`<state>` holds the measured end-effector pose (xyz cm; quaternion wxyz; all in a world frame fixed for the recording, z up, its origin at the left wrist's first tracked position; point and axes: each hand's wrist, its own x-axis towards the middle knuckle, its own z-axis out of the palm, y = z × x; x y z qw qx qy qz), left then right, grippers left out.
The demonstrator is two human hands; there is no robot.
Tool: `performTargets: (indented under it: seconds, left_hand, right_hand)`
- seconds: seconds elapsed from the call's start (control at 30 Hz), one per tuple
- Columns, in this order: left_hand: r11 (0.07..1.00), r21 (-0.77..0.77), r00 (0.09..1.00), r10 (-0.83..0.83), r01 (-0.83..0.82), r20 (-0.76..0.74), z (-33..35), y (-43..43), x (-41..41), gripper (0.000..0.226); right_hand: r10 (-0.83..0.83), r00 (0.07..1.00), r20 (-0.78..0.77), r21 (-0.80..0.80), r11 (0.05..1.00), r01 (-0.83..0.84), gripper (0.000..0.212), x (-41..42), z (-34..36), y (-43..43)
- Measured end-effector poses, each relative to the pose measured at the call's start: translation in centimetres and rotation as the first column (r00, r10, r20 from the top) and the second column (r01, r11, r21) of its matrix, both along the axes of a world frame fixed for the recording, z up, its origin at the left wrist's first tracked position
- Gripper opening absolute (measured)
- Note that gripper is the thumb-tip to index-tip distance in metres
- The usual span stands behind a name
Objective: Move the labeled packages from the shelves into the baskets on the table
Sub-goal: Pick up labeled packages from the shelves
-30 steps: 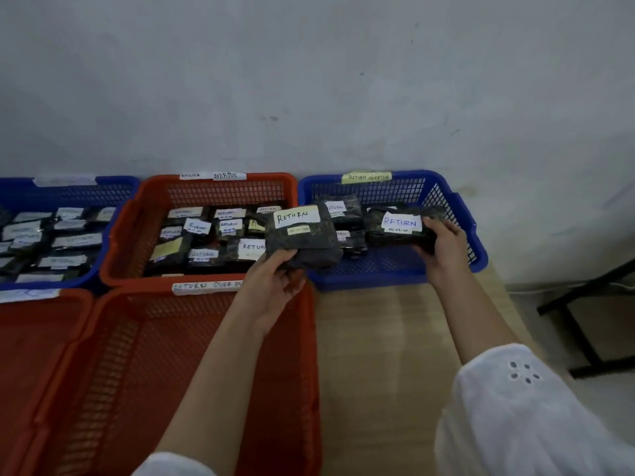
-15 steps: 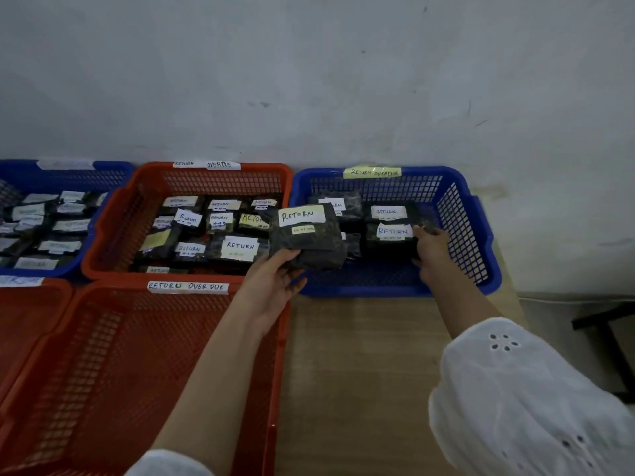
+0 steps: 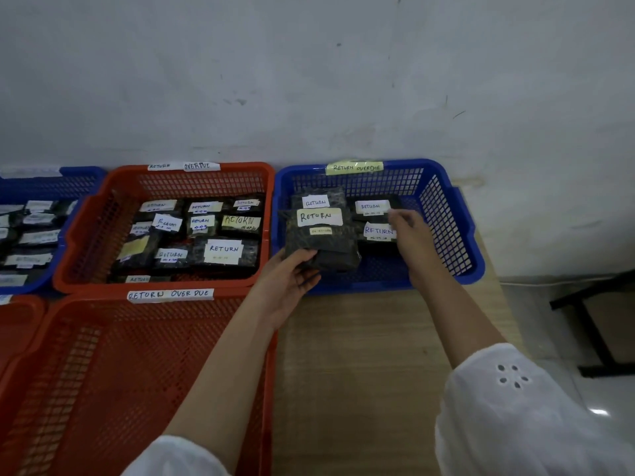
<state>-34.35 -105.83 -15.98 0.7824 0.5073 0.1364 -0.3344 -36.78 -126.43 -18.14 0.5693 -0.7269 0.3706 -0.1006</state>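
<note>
Blue lattice basket (image 3: pixel 478 266) on wood-grain bench (image 3: pixel 360 355); dark crinkled rectangular package (image 3: pixel 321 245) with white paper RETURN label, near end gripped by left hand (image 3: pixel 292 283), held over basket's left side; right hand (image 3: pixel 410 235) lies on second labelled package (image 3: pixel 376 231) inside basket, fingers bent; grasp or mere touch, cannot tell; orange mesh basket (image 3: pixel 82 235) just beside, left.

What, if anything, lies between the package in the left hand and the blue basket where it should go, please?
Nothing visible blocks it. The left hand holds the package over the near-left part of the blue basket. Other packages lie behind and to its right, where the right hand reaches; what is beneath it is hidden.
</note>
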Motion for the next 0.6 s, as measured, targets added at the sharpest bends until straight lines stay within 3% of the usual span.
performTargets:
  seconds: [0.07,0.17,0.23,0.3,0.37,0.43,0.53,0.6]
  left_hand:
    - [0.999,0.005,0.999,-0.048,0.048,-0.004,0.0,-0.7,-0.1,0.018]
    - [0.996,0.028,0.997,-0.083,0.083,0.008,0.0,-1.3,-0.3,0.020]
    - [0.984,0.139,0.990,-0.123,0.112,0.069,0.0,-1.2,-0.4,0.024]
    - [0.923,0.369,0.961,-0.193,0.109,0.199,-0.3,-0.5,-0.2,0.042]
    - [0.842,0.537,0.903,-0.191,-0.051,0.385,-0.9,0.6,0.3,0.059]
    - [0.744,0.623,0.818,-0.190,-0.240,0.543,-1.4,1.8,1.1,0.058]
    - [0.633,0.717,0.780,-0.277,-0.292,0.562,-2.1,2.3,2.2,0.047]
    - [0.605,0.748,0.779,-0.318,-0.272,0.540,-2.8,1.8,2.5,0.044]
  right_hand:
    - [0.210,0.976,0.056,0.287,0.933,-0.217,0.036,-0.7,1.3,1.0]
    - [0.320,0.940,0.121,0.471,0.815,-0.338,0.038,-0.6,1.5,2.1]
    - [0.315,0.941,0.126,0.508,0.794,-0.333,0.037,-0.3,1.4,2.7]
    - [0.324,0.940,0.106,0.512,0.793,-0.331,0.029,0.3,1.5,2.9]
    - [0.321,0.945,0.059,0.498,0.811,-0.306,0.028,0.9,1.6,2.9]
    - [0.315,0.949,-0.021,0.499,0.826,-0.263,0.026,1.6,1.7,2.6]
    - [0.354,0.920,-0.170,0.479,0.845,-0.237,0.009,2.1,1.8,2.2]
    - [0.397,0.883,-0.251,0.461,0.851,-0.251,0.008,2.2,1.4,2.1]
